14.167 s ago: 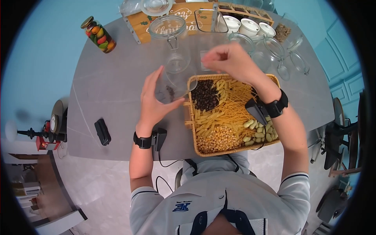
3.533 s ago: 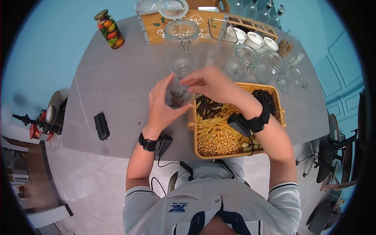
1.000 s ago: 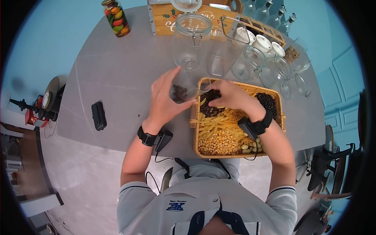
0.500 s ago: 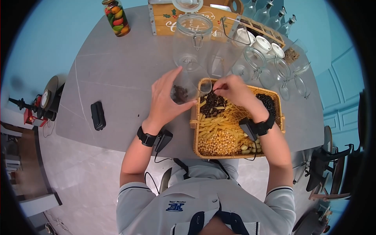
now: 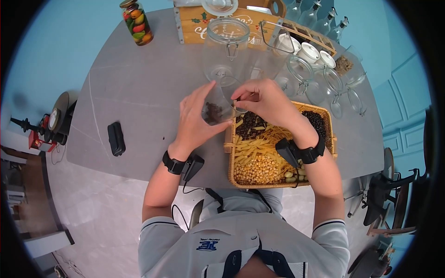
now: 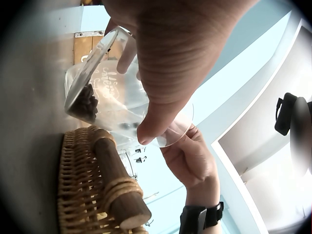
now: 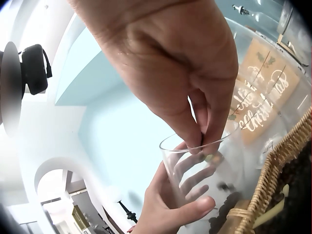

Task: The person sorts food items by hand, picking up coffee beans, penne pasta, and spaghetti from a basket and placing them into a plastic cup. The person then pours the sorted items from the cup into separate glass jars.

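My left hand [image 5: 192,118] grips a clear glass cup [image 6: 114,87], tilted with its mouth toward my right hand, thumb on the near side and fingers round the far side. A small heap of dark brown beans [image 6: 85,105] lies at its bottom. My right hand [image 5: 269,102] is at the cup's rim, thumb and fingertips pinching a small dark bean [image 7: 202,137] right at the mouth. Just right of the cup stands a wicker basket [image 5: 231,169], with dark brown beans [image 5: 250,131] in its near-cup corner, beside penne pasta [image 5: 250,147].
The basket also holds corn kernels [image 5: 257,169], black beans [image 5: 315,121] and peanuts [image 5: 291,176]. Behind the cup stands a large clip-top jar [image 5: 226,51]; more open glass jars [image 5: 301,69] lie to the right. A black case [image 5: 116,139] lies left, a fruit jar [image 5: 137,23] far left.
My right hand dipped into the basket's dark beans, rose with a pinch, and moved left to the cup's mouth. The heap in the cup is larger than in the oldest frame. Left hand keeps its grip.
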Available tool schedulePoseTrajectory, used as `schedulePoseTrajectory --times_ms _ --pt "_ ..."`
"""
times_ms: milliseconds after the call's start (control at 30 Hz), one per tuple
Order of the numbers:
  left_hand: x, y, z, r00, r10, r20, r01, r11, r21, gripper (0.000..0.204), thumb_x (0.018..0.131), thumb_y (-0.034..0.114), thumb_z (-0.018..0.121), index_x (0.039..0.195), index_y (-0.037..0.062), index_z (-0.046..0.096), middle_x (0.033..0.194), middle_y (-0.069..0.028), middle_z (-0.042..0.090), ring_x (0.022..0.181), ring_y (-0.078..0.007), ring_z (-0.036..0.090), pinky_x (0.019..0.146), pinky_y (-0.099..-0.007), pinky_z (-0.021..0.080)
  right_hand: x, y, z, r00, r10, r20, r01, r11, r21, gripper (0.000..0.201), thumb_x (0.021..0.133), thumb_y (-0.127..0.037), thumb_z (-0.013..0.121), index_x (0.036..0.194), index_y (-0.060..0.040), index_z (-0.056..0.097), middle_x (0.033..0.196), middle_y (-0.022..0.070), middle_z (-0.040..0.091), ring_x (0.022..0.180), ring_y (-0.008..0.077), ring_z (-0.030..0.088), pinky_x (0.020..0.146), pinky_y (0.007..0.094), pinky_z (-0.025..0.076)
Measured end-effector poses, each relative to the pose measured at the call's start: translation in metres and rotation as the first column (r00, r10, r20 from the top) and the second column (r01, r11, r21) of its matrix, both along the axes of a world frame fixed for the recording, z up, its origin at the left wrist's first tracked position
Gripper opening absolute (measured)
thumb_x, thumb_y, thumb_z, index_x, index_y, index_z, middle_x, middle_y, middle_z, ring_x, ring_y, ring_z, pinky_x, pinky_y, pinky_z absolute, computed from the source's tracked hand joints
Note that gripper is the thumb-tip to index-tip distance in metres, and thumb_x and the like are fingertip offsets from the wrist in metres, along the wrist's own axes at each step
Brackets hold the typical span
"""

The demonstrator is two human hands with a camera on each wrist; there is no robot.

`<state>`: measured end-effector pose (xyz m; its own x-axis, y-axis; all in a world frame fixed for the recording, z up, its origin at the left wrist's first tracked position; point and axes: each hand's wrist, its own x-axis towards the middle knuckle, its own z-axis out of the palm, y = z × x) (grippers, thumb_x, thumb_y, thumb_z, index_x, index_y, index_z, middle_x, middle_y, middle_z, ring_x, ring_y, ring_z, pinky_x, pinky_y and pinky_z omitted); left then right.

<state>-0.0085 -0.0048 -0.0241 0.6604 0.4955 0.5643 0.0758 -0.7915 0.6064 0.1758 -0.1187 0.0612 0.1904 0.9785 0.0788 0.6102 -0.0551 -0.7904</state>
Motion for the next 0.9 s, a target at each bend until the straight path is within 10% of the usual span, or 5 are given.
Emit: schedulePoseTrajectory --times_ms 433,567,700,900 --pt "0.001 0.003 -0.005 0.999 0.001 0.04 -0.001 1.0 -0.003 0.098 0.064 0.029 0.093 0.147 0.0116 0.045 0.14 -0.0115 0.056 0.129 -0.0311 0.052 0.108 -0.0443 0.034 0.039 -0.016 -0.001 0.939 -0.192 -0.285 0.217 0.974 0.059 0.016 0.088 -0.003 0.072 0.104 0.0011 0.074 0.091 0.0099 0.076 0.087 0.0118 0.071 0.078 0.0269 0.055" --pt "0.003 0.004 -0.006 0.998 0.019 0.059 -0.02 1.0 0.007 0.096 0.064 0.023 0.093 0.147 0.0084 0.046 0.138 -0.0125 0.057 0.126 -0.0312 0.054 0.107 -0.0431 0.039 0.039 -0.02 -0.025 0.979 -0.103 0.177 0.133 0.977 -0.169 0.027 0.085 -0.008 0.077 0.108 0.0054 0.071 0.091 0.0106 0.075 0.082 0.0156 0.069 0.076 0.0296 0.055" --pt "0.002 0.003 -0.004 0.998 0.028 0.059 -0.03 0.999 0.031 0.095 0.064 0.023 0.093 0.146 0.0081 0.047 0.136 -0.0123 0.058 0.124 -0.031 0.055 0.106 -0.0425 0.041 0.023 -0.023 -0.064 0.891 0.069 0.45 0.049 0.968 -0.245 0.043 0.077 -0.022 0.084 0.113 -0.0024 0.071 0.11 0.0161 0.07 0.109 0.0334 0.064 0.095 0.0389 0.051" --pt "0.003 0.003 -0.004 0.998 0.023 0.058 -0.025 0.999 0.028 0.095 0.064 0.023 0.093 0.145 0.008 0.048 0.136 -0.0125 0.058 0.124 -0.031 0.056 0.105 -0.0424 0.041 0.013 -0.026 -0.071 0.866 0.092 0.492 -0.029 0.99 -0.134 0.039 0.074 -0.013 0.083 0.107 0.002 0.071 0.101 0.0179 0.07 0.099 0.0365 0.066 0.089 0.0421 0.052"
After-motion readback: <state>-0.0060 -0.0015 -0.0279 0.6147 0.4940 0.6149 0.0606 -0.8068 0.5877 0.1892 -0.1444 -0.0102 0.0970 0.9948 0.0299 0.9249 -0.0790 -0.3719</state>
